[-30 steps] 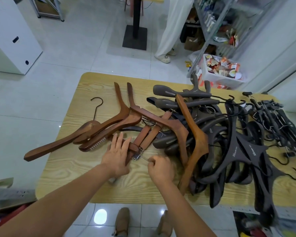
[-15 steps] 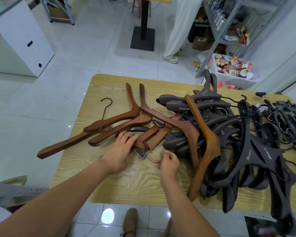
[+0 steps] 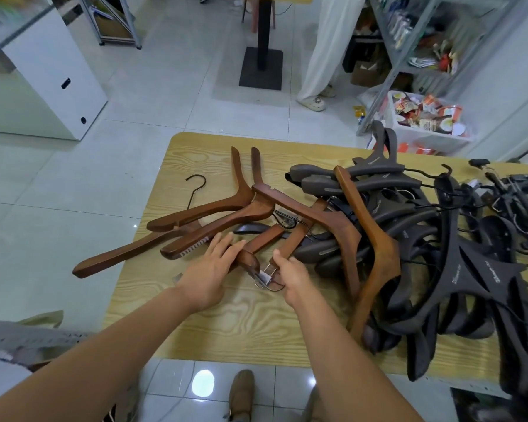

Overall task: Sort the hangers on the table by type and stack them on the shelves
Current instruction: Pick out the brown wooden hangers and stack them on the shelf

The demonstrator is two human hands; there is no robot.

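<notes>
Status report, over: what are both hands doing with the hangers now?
Left hand flat on first clip hanger. Right hand grips second clip hanger at its hook end. Second one runs under a larger wooden hanger; may snag.

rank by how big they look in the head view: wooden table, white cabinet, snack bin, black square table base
1. wooden table
2. white cabinet, cut off by the frame
3. snack bin
4. black square table base
Last three stand farther off, so true sizes are unsure.
</notes>
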